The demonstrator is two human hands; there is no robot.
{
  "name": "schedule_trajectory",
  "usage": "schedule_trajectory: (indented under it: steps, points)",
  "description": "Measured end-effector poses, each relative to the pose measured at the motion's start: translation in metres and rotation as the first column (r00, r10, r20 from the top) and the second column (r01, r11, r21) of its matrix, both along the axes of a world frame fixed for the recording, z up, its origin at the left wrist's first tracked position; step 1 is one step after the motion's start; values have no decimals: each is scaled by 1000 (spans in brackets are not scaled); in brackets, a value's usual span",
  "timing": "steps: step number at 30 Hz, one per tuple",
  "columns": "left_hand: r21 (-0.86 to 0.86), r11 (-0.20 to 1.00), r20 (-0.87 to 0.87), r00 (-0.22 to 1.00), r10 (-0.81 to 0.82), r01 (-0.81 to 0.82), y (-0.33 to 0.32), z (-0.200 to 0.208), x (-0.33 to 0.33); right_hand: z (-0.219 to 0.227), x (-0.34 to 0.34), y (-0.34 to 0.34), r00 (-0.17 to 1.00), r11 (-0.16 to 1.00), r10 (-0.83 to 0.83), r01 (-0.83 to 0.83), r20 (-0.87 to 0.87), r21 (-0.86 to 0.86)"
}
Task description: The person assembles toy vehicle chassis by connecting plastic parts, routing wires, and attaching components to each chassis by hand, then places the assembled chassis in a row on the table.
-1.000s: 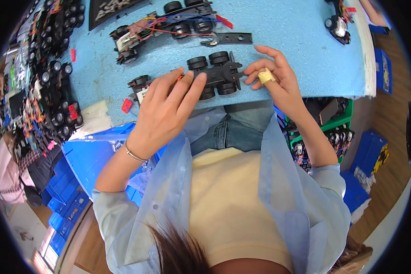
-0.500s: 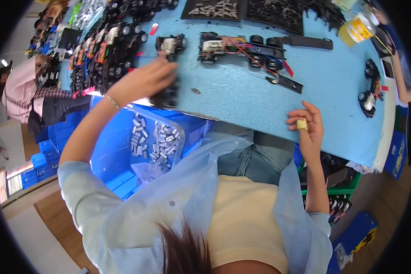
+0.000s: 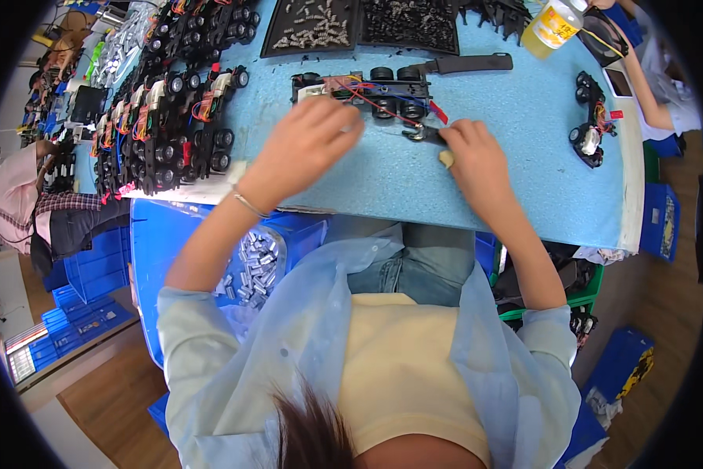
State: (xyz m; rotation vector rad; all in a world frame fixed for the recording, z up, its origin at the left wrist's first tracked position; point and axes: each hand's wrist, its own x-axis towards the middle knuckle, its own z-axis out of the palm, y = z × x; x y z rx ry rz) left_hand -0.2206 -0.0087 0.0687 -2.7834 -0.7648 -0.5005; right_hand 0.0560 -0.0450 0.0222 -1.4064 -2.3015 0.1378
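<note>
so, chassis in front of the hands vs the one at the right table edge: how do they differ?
The wired chassis lies flat and long across the mat, red wires showing, just beyond the left hand. The small chassis sits far right, out of both hands' reach zone, shorter and bunched up. The right hand is nearer the first. Both are black, wheeled, on the blue mat.

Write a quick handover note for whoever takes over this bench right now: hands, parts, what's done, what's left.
Left hand: blurred, open over the blue mat, holding nothing I can see.
Right hand: on a small black part beside the toy car chassis.
Chassis lies wheels and red wires showing, a black strip at its end.
Done: rows of wired chassis at left.
Left: this chassis looks unfinished.
</note>
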Motion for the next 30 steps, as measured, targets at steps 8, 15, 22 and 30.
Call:
schedule_trajectory:
  steps: [8,15,22,30]
  points:
    - [67,991,142,982,-124,116,6,-25,30,31,7,4,994,992,92,-97,-63,-78]
    - [26,991,298,948,117,-130,36,-29,49,71,-26,56,762,942,10,-225,-648,-250]
    - [-320,947,451,877,166,-15,8,-17,-1,54,-42,89,598,931,16,-302,-801,-206]
    - [-358,912,627,673,393,-198,8,-28,12,36,-59,96,692,970,185,-244,-698,15]
